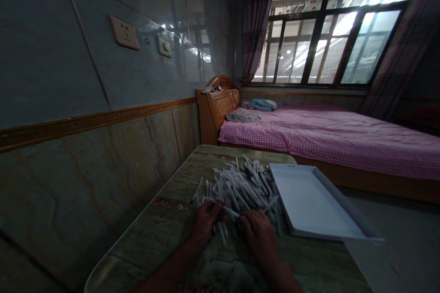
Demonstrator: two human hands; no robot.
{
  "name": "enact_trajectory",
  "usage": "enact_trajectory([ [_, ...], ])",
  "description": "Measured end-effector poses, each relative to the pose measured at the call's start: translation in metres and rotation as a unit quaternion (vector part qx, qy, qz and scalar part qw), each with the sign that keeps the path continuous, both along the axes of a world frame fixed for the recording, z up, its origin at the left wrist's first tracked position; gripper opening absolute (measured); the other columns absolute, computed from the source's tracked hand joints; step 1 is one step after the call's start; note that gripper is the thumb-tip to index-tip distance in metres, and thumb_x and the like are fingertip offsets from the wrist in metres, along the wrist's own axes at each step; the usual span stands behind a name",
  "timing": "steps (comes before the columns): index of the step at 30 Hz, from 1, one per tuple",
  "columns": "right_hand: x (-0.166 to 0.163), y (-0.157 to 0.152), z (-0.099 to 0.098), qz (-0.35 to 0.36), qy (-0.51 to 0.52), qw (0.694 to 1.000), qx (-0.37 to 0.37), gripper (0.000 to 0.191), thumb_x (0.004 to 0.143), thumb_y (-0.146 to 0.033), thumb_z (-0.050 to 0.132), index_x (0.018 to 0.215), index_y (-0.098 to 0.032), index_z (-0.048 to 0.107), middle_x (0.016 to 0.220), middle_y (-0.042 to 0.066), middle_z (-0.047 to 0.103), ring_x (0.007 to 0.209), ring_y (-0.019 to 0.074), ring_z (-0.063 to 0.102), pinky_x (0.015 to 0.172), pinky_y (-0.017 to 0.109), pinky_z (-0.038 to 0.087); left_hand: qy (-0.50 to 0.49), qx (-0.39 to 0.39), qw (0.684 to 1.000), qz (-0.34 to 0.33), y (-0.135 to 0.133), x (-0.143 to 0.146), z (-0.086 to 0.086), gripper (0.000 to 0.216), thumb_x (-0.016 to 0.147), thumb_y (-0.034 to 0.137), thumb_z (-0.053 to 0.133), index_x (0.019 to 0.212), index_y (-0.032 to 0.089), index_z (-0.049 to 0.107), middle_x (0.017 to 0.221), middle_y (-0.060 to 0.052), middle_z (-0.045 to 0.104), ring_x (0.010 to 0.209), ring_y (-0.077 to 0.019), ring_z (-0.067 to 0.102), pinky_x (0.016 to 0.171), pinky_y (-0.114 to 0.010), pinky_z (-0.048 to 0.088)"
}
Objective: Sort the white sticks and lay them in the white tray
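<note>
Two hands in close now: the left hand (202,220) pinches one slim pen (231,212), and the right hand (258,233), fingers bunched together, nips its other end! That pen sits over one table (161,229), long axis running crosswise, right end slanting nearer the person; I can't tell which end is the tip. Just beyond, one heap of pens (240,187), too many to count, one white tray (316,203) beside it, then one bed (319,123)

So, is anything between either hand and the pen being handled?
Nothing visible: the left hand and right hand both have their fingers on the pen. Most of the pile lies beyond the hands.
</note>
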State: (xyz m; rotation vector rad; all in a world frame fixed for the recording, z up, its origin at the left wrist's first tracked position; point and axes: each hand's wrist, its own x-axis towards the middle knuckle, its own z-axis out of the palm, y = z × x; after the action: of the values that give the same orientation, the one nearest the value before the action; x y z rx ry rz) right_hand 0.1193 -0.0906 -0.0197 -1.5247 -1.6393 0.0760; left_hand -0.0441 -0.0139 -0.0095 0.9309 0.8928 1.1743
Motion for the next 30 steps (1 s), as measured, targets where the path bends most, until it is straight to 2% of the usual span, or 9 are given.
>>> enact_trajectory([
  [3,0.002,0.001,-0.001,0.006,-0.003,1.000,0.013,0.021,0.094,-0.028,0.054,0.083,-0.024,0.071,0.080,0.004,0.070,0.081,0.0213,0.061,0.074,0.031,0.043,0.005,0.005,1.000,-0.002,0.000,0.000,-0.001,0.055,0.045,0.059,0.086,0.073,0.015,0.068,0.070,-0.003,0.071,0.058,-0.0159,0.066,0.054,-0.026,0.053],
  [8,0.004,0.000,0.000,-0.009,-0.001,1.000,0.008,0.009,0.089,-0.027,0.062,0.088,-0.024,0.070,0.085,0.003,0.070,0.086,0.0216,0.061,0.074,0.030,0.043,0.009,-0.003,1.000,0.002,0.002,0.000,-0.004,0.052,0.046,0.056,0.086,0.073,0.016,0.068,0.067,-0.001,0.071,0.057,-0.0162,0.067,0.053,-0.026,0.053],
  [12,0.003,0.000,0.002,-0.001,-0.016,1.000,-0.007,0.013,0.091,-0.026,0.058,0.088,-0.025,0.071,0.083,0.002,0.070,0.083,0.0208,0.061,0.075,0.030,0.042,0.006,-0.002,1.000,0.004,0.003,0.000,-0.006,0.052,0.046,0.056,0.087,0.075,0.016,0.068,0.069,-0.003,0.073,0.057,-0.0162,0.067,0.053,-0.026,0.053],
  [16,0.006,0.000,-0.001,-0.009,-0.015,1.000,-0.007,0.014,0.090,-0.026,0.057,0.086,-0.024,0.070,0.084,0.003,0.070,0.084,0.0211,0.061,0.076,0.032,0.043,0.008,0.000,0.999,0.036,0.005,-0.002,-0.006,0.056,0.046,0.060,0.085,0.074,0.015,0.068,0.068,-0.005,0.073,0.057,-0.0183,0.069,0.053,-0.028,0.053],
  [21,0.013,0.001,-0.005,-0.071,-0.035,0.997,0.000,0.010,0.087,-0.025,0.060,0.086,-0.025,0.069,0.087,0.004,0.070,0.087,0.0242,0.060,0.077,0.035,0.043,-0.002,0.006,0.996,0.090,0.007,-0.006,-0.004,0.056,0.048,0.061,0.085,0.077,0.015,0.070,0.069,-0.003,0.074,0.061,-0.0184,0.070,0.056,-0.027,0.054],
  [25,0.016,0.001,-0.006,-0.104,-0.054,0.993,0.012,0.015,0.085,-0.023,0.061,0.097,-0.026,0.069,0.095,0.005,0.069,0.091,0.0266,0.058,0.078,0.037,0.043,0.000,0.006,0.997,0.072,0.006,-0.005,-0.003,0.056,0.047,0.060,0.085,0.076,0.015,0.070,0.069,-0.003,0.073,0.060,-0.0180,0.069,0.053,-0.027,0.053],
  [27,0.015,0.001,-0.004,-0.088,-0.062,0.994,0.017,0.016,0.087,-0.024,0.061,0.101,-0.027,0.069,0.097,0.005,0.068,0.092,0.0262,0.057,0.080,0.038,0.043,-0.005,0.004,0.998,0.057,0.004,-0.002,-0.002,0.056,0.045,0.059,0.086,0.076,0.015,0.069,0.069,-0.003,0.073,0.059,-0.0176,0.069,0.053,-0.027,0.053],
  [30,0.012,0.001,-0.002,-0.052,-0.085,0.995,0.023,0.010,0.090,-0.027,0.061,0.095,-0.028,0.069,0.092,0.003,0.068,0.090,0.0246,0.058,0.079,0.036,0.042,-0.006,-0.001,0.999,0.034,-0.001,0.002,0.002,0.055,0.042,0.056,0.088,0.074,0.016,0.069,0.068,-0.003,0.073,0.057,-0.0170,0.068,0.052,-0.026,0.053],
])
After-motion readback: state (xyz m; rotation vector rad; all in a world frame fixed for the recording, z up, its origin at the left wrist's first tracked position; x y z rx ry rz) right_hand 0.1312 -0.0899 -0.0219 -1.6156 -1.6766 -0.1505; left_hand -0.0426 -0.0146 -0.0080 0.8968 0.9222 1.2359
